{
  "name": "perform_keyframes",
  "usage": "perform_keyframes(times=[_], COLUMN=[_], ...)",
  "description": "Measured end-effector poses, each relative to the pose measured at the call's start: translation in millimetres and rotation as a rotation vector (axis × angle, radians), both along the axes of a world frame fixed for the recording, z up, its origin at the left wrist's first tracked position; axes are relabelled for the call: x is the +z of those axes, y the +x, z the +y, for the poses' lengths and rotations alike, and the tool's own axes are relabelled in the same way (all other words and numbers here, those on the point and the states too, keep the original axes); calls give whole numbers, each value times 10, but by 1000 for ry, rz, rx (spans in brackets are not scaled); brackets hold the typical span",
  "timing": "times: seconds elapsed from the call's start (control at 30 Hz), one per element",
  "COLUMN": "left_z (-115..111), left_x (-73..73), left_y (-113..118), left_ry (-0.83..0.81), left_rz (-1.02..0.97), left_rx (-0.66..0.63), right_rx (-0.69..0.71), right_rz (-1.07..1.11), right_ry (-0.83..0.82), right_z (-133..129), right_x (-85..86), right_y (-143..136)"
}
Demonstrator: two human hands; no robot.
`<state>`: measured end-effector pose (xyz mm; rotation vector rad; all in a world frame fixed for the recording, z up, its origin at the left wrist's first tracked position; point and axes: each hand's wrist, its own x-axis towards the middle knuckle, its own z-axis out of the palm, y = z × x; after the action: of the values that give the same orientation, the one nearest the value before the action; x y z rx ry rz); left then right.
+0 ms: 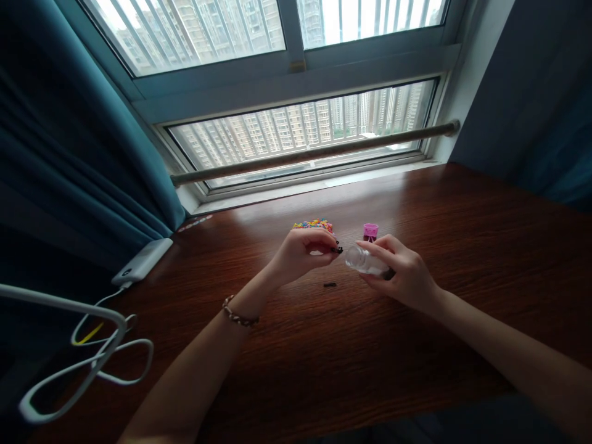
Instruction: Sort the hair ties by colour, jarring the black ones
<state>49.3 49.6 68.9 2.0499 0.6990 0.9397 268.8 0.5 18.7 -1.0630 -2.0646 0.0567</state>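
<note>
My left hand (311,250) pinches a few small black rubber bands (339,250) between thumb and fingertips. They are just left of the mouth of a clear plastic bottle (365,260), apart from it. The bottle lies tilted on its side in the grip of my right hand (402,268), its open mouth facing left. Something dark shows at its base end, partly covered by my fingers. Behind the bottle stands a pink cap (370,229). A pile of multicoloured rubber bands (314,224) is partly hidden behind my left hand. One small black piece (330,284) lies on the table between my hands.
The brown wooden table (485,265) runs up to a window with a metal rail (314,154). On the left are a white power bank (143,262) with a looped white cable (123,364), a pale bent tube (69,302) and a blue curtain (92,123).
</note>
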Motion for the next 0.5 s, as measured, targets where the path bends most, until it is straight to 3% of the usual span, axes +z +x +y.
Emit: perform_keyframes(times=[0.13,0.37,0.5], left_z=[-54,-94,-71], left_x=[-18,-118,-110], left_y=[60,109,109], left_ry=[172,216,330], left_rz=[121,175,185], left_rx=[-115,2,-20], right_rx=[9,10,1], right_rz=[-62,-72,-67], right_ry=[-60,-131,-134], right_z=[-58,-68,-65], right_x=[-25,-43,-54], right_y=[-58,-63,-63])
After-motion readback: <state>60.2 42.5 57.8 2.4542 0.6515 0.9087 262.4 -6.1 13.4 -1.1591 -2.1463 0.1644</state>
